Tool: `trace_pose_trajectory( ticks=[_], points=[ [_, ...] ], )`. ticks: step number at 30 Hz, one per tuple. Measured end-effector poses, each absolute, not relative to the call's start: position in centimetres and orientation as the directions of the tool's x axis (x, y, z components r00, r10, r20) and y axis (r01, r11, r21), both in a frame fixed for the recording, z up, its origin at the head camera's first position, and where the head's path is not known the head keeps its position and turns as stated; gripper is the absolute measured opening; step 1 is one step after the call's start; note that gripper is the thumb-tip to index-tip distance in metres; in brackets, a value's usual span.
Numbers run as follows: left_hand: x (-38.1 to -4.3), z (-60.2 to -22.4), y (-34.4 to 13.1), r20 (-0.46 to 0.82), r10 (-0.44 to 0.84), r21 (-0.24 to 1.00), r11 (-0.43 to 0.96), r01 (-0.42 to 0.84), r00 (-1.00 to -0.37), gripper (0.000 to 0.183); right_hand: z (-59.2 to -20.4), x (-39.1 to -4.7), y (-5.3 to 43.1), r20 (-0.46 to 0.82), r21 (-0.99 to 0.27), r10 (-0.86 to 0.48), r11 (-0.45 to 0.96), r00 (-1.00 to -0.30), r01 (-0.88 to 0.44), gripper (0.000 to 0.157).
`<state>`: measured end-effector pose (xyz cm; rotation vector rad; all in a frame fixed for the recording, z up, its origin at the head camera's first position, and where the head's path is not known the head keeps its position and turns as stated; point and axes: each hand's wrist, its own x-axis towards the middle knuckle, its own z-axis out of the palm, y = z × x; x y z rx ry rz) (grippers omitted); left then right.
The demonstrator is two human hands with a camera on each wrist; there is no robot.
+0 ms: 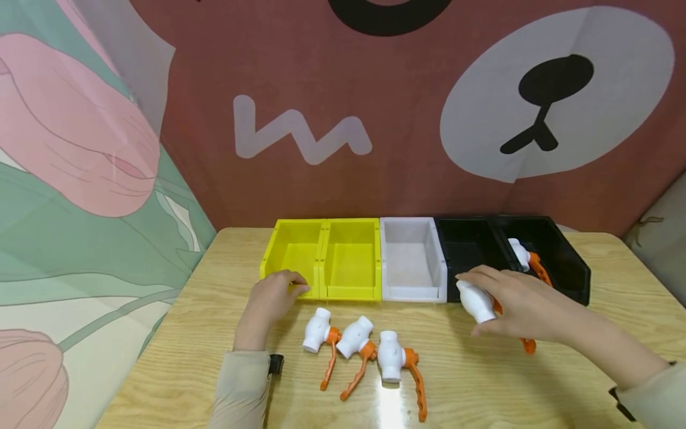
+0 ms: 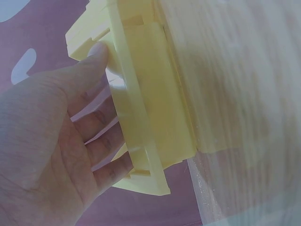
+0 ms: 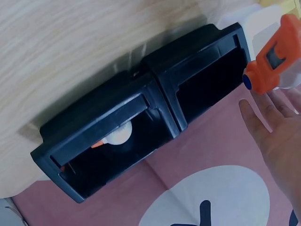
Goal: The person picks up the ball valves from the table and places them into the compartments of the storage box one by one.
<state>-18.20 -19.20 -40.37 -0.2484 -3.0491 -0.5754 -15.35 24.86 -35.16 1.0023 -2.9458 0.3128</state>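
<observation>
My right hand [image 1: 517, 307] grips a ball valve [image 1: 476, 301] with a white body and an orange lever. It is held up at the front of the left black bin [image 1: 466, 244]; in the right wrist view the orange lever [image 3: 277, 59] points up beside the fingers. My left hand [image 1: 272, 298] rests at the front of the leftmost yellow bin [image 1: 295, 223], and its fingers [image 2: 101, 146] reach loosely over the rim. Three more valves, a left one [image 1: 318, 330], a middle one [image 1: 356, 338] and a right one [image 1: 390, 357], lie on the table.
A second yellow bin [image 1: 351, 292] and a white bin [image 1: 412, 293] stand in the same row. The right black bin [image 1: 568, 268] contains another valve [image 1: 518, 254]. Behind the wooden table [image 1: 177, 369] hangs a printed cloth [image 1: 321, 190].
</observation>
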Motion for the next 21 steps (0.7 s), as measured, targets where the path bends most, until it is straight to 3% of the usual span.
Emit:
trace_pose_trajectory(
  ticks=[13, 21],
  points=[
    [-18.3, -40.6, -19.2, 0.055, 0.153, 0.362, 0.918, 0.163, -0.987, 0.017, -34.1, -17.6, 25.5, 0.089, -0.168, -0.595, 0.782, -0.799, -0.600, 0.097],
    [-18.3, -40.5, -19.2, 0.058, 0.156, 0.363, 0.917, 0.166, -0.986, 0.018, -34.1, -19.4, 25.9, 0.090, -0.133, -0.575, 0.802, -0.813, -0.582, 0.085]
  ],
)
